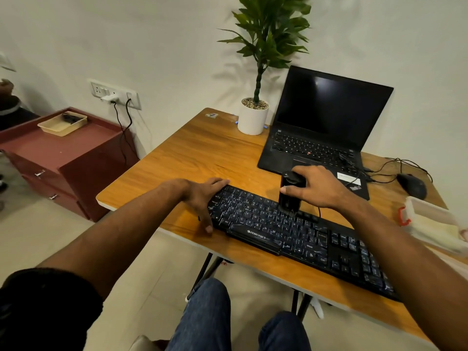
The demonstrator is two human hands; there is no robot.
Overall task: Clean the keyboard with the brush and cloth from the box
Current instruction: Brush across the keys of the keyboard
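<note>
The right hand [320, 188] is closed around the upright black brush [290, 195], bristles down on the keyboard [291, 231], whose long axis runs leftward from it to the left hand [202, 198], lying flat and empty on that end.

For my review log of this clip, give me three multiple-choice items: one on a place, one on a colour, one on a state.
1. Where do the bristles of the brush rest?
A. on the keyboard
B. on the laptop
C. on the mouse

2. What colour is the plant pot?
A. red
B. white
C. black

3. What state is the laptop screen in?
A. closed
B. open and lit
C. open and dark

Key: 1 A, the right hand presses it onto the keys while the left hand steadies the keyboard's end; 2 B, plainly white; 3 C, lid up, screen black.
</note>
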